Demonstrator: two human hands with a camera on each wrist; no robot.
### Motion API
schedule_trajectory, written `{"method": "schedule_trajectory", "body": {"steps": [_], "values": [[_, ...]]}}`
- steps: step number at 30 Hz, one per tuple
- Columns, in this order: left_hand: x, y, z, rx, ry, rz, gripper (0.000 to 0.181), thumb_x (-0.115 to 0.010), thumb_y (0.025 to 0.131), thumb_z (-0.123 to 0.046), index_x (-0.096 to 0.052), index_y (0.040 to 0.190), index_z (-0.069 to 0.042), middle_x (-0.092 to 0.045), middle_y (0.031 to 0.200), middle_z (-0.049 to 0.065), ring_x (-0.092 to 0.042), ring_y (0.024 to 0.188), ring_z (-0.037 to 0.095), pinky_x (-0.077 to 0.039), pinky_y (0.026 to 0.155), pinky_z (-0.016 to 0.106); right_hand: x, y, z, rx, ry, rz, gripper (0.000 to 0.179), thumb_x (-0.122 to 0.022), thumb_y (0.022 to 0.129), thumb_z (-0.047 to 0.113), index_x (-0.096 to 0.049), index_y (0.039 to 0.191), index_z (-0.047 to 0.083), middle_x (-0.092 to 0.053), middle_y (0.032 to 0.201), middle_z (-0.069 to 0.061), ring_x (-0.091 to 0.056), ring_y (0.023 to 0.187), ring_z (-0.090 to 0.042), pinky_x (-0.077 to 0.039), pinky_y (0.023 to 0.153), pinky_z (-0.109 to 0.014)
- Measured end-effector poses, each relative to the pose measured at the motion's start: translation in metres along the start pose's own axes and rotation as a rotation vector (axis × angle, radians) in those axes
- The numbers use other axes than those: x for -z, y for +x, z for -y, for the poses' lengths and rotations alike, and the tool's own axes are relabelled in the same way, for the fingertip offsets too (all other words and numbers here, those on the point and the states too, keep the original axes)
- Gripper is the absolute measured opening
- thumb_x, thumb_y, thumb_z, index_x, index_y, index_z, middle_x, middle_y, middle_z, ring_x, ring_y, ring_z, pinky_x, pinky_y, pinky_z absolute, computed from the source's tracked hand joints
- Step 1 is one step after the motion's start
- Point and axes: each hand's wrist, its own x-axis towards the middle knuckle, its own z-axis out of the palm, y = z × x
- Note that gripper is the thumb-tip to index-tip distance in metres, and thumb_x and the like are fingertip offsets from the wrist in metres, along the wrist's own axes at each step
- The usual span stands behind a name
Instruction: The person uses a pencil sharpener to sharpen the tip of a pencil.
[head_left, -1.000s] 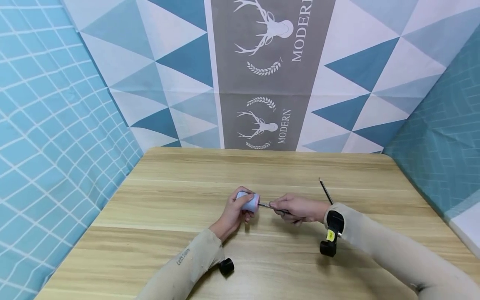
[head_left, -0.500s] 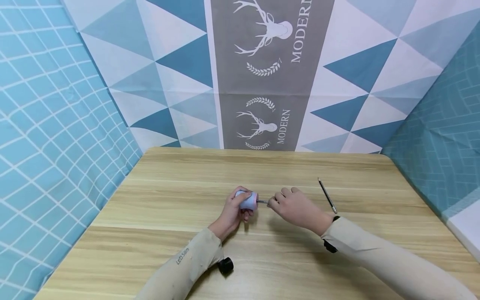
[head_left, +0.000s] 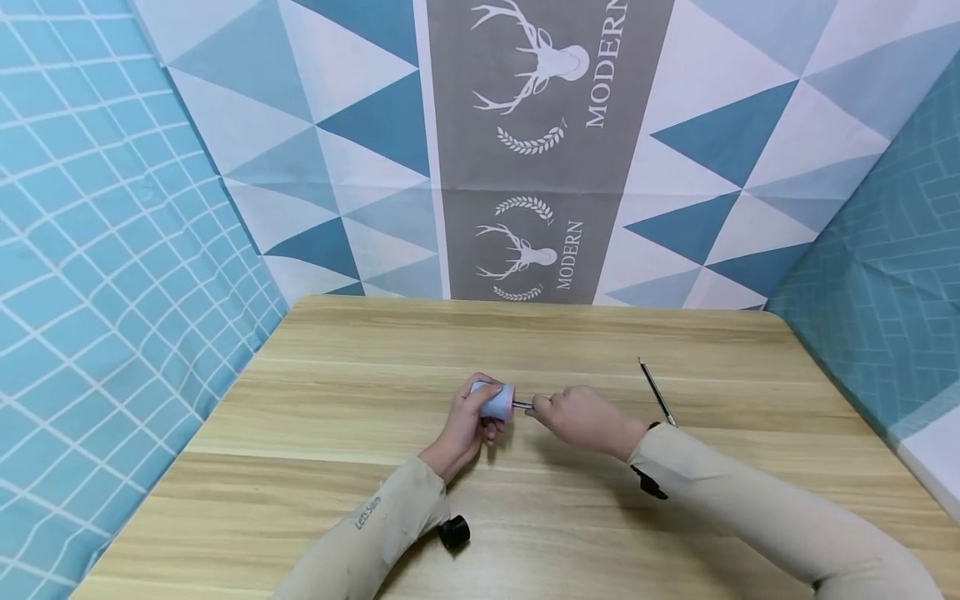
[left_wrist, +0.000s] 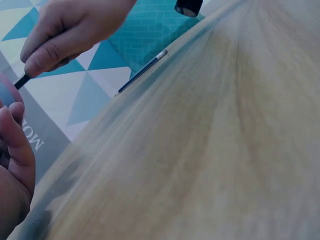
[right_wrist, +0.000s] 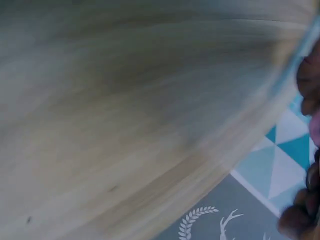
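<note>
In the head view my left hand point(head_left: 465, 425) grips a small light-blue barrel-shaped pencil sharpener point(head_left: 491, 403), its pink end facing right. A dark pencil point(head_left: 522, 405) runs into that pink end, pinched by the fingers of my right hand point(head_left: 583, 418), whose back is turned up. The pencil's other end is hidden under the right hand. In the left wrist view, the sharpener point(left_wrist: 7, 94) is cut off at the left edge, and a short dark stretch of the pencil point(left_wrist: 22, 81) shows between the two hands.
Another dark pencil point(head_left: 657, 392) lies on the wooden table point(head_left: 360, 375), beyond the right forearm. Patterned cloth point(head_left: 360, 150) hangs behind the table, with blue grid cloth point(head_left: 112, 292) at the left. Black wrist cameras point(head_left: 453, 532) sit on both sleeves.
The right hand has rolled over from side-on to back up, then shifted slightly left, closer to the sharpener. The left hand holds the sharpener in nearly the same place.
</note>
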Motion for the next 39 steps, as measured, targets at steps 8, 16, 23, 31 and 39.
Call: {"method": "schedule_trajectory", "body": {"steps": [8, 16, 23, 31, 39], "values": [[-0.001, -0.002, -0.001, -0.020, 0.004, 0.047, 0.005, -0.058, 0.091, -0.019, -0.060, 0.087, -0.017, -0.058, 0.062, 0.007, -0.050, 0.039, 0.011, -0.036, 0.031, 0.020, 0.018, 0.009, -0.008, -0.384, 0.872, 0.292, 0.036, -0.052, 0.104, 0.013, -0.045, 0.068, 0.015, -0.031, 0.055, 0.013, -0.028, 0.046, 0.000, -0.028, 0.043, -0.019], [0.000, -0.001, 0.001, -0.025, -0.016, 0.062, 0.008, -0.057, 0.092, -0.019, -0.060, 0.085, -0.017, -0.059, 0.059, 0.005, -0.051, 0.038, 0.010, -0.036, 0.030, 0.019, 0.015, 0.009, -0.018, -0.830, 1.663, 0.579, 0.043, -0.044, 0.106, 0.027, -0.045, 0.068, 0.009, -0.027, 0.048, 0.006, -0.022, 0.039, -0.008, -0.019, 0.035, -0.023], [0.000, -0.001, -0.001, 0.004, -0.009, 0.071, 0.009, -0.057, 0.093, -0.020, -0.059, 0.085, -0.016, -0.060, 0.060, 0.006, -0.051, 0.039, 0.009, -0.038, 0.032, 0.019, 0.028, 0.016, -0.019, -0.692, 1.155, 0.480, 0.040, -0.050, 0.105, 0.029, -0.055, 0.075, 0.003, -0.033, 0.050, 0.006, -0.028, 0.043, -0.008, -0.025, 0.040, -0.023], [-0.004, 0.000, -0.002, 0.034, -0.021, 0.008, 0.008, -0.058, 0.096, -0.023, -0.057, 0.092, -0.016, -0.060, 0.064, 0.007, -0.051, 0.040, 0.010, -0.042, 0.035, 0.020, 0.021, 0.008, -0.005, -0.327, 0.101, -0.001, 0.037, -0.061, 0.098, 0.036, -0.050, 0.072, 0.012, -0.040, 0.058, 0.004, -0.038, 0.047, -0.009, -0.035, 0.037, -0.025], [-0.006, 0.000, -0.001, 0.054, 0.000, 0.028, 0.006, -0.057, 0.096, -0.019, -0.055, 0.101, -0.016, -0.060, 0.068, 0.008, -0.053, 0.042, 0.009, -0.044, 0.037, 0.019, 0.001, -0.001, -0.015, 0.043, -0.233, -0.247, 0.052, -0.024, 0.111, 0.030, -0.050, 0.071, 0.009, -0.041, 0.056, 0.001, -0.033, 0.042, -0.009, -0.031, 0.034, -0.021]]}}
